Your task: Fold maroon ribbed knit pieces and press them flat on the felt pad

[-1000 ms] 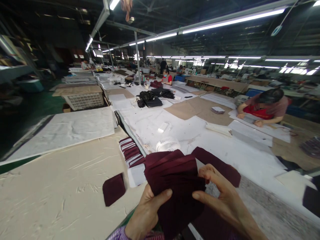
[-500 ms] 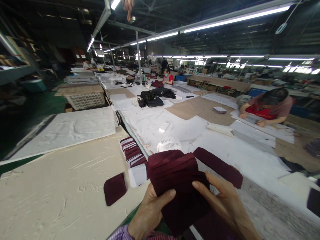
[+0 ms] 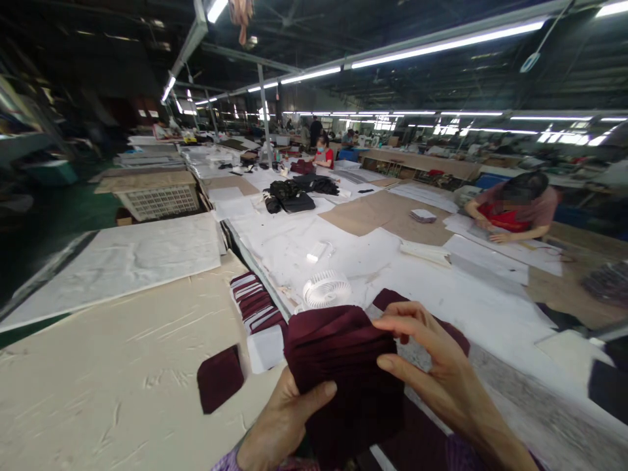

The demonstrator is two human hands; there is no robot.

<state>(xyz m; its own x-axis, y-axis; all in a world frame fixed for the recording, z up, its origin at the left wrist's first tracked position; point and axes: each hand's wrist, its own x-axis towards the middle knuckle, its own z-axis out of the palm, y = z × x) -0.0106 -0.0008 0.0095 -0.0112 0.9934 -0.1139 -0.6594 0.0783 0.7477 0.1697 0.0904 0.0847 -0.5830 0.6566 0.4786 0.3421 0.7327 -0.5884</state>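
So the left hand [image 3: 282, 412] has a floppy stack of maroon fabric [image 3: 343, 366] gripped, thumb on top, right at the near edge of the table [image 3: 363, 255]. The right hand [image 3: 436, 360] is at the stack's right side, index finger and thumb parted, fingertips at the cloth; can't tell if it's actually pinching any. Just beyond the stack there's a white fan [image 3: 326, 290]. Off to the left, a row of maroon and white pieces [image 3: 255, 304], plus a single maroon piece [image 3: 220, 379] lying flat on cream material [image 3: 122, 360].
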